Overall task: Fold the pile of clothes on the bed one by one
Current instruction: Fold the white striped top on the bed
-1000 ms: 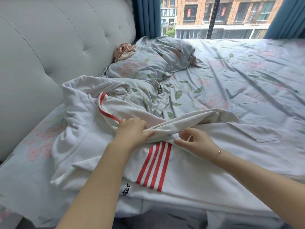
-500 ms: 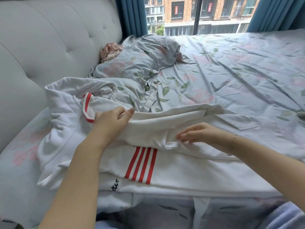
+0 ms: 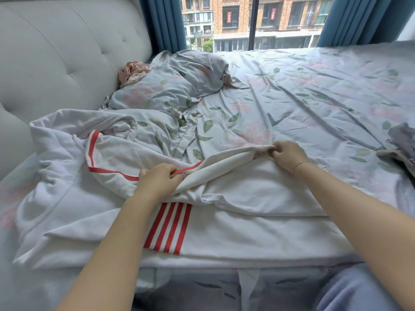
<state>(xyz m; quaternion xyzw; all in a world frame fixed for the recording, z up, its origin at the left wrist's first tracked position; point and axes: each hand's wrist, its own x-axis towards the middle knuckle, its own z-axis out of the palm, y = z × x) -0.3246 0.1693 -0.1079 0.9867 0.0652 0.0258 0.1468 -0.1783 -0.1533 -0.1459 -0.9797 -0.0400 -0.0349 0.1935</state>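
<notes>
Folding looks barely under way: the white garment with red stripes lies spread across the near edge of the bed, one layer doubled over but the left side bunched by the headboard. Both hands grip one raised fold, the left hand pinching near the red trim, the right hand clutching further along. More clothes wait at the right edge, seemingly unfolded.
</notes>
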